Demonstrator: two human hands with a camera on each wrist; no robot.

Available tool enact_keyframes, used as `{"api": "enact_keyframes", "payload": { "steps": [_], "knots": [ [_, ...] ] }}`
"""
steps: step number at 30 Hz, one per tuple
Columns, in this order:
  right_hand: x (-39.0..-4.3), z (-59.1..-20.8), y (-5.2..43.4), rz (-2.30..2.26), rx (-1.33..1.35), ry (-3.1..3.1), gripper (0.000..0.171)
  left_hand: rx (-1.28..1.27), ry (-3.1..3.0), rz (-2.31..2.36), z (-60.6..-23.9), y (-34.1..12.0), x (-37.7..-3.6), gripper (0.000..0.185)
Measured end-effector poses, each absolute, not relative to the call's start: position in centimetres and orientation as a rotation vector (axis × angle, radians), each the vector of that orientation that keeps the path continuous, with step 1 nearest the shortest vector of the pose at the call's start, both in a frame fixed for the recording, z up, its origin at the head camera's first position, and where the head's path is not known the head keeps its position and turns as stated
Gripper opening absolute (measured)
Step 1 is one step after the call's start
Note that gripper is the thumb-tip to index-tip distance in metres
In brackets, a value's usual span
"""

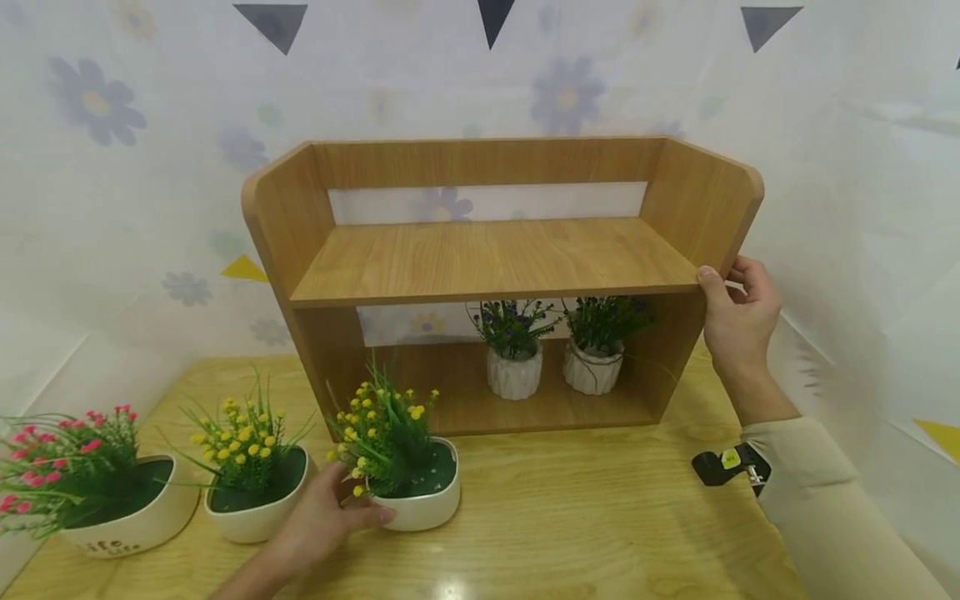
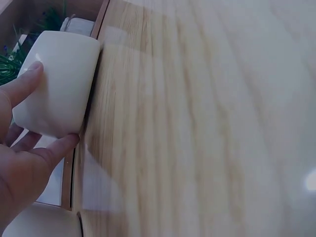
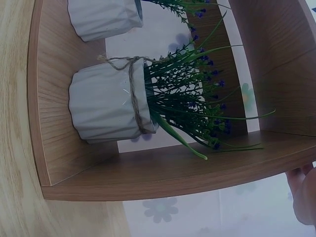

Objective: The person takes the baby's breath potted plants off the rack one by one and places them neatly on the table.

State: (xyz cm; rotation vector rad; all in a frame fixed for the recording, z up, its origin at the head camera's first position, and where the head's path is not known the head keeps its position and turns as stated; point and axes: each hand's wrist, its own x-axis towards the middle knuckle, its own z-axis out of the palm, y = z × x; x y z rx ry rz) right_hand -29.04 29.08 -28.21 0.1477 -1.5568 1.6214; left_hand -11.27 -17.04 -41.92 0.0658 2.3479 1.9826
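A light wooden desk [image 1: 570,533] carries a two-tier wooden shelf unit [image 1: 495,258] at its far edge, toward 12 o'clock. The right hand [image 1: 738,312] grips the unit's right side panel at about 3 o'clock, thumb on the front edge where the upper board meets the panel, the other fingers curled round behind it. On the lower board stand two ribbed white pots with purple flowers: one at the middle [image 1: 514,367], the other [image 1: 594,365] just beside it to the right, a twine band round its rim.

At 7 o'clock, in front of the unit's left half, sits a white pot of yellow flowers [image 1: 412,483]. The left hand [image 1: 322,521] holds it from the near-left side, thumb along the front wall and fingers [image 2: 24,84] pressed on the far side, so the pot lies between them. A second yellow-flowered pot [image 1: 255,492] stands just left of that hand, and a pink-flowered pot [image 1: 112,500] further left at 8 o'clock.
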Motion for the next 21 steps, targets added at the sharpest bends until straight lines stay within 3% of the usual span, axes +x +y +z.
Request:
{"api": "enact_keyframes", "payload": {
  "steps": [8,21],
  "knots": [
    [-28.96,-28.22,29.09,1.615,0.146,-1.569,0.016,0.163,2.443,1.858,-41.98,-17.66,-11.56,0.072],
    [-28.92,-28.21,29.10,1.597,0.144,-1.583,0.016,0.173,2.484,1.831,-42.23,-17.79,-11.70,0.073]
  ]
}}
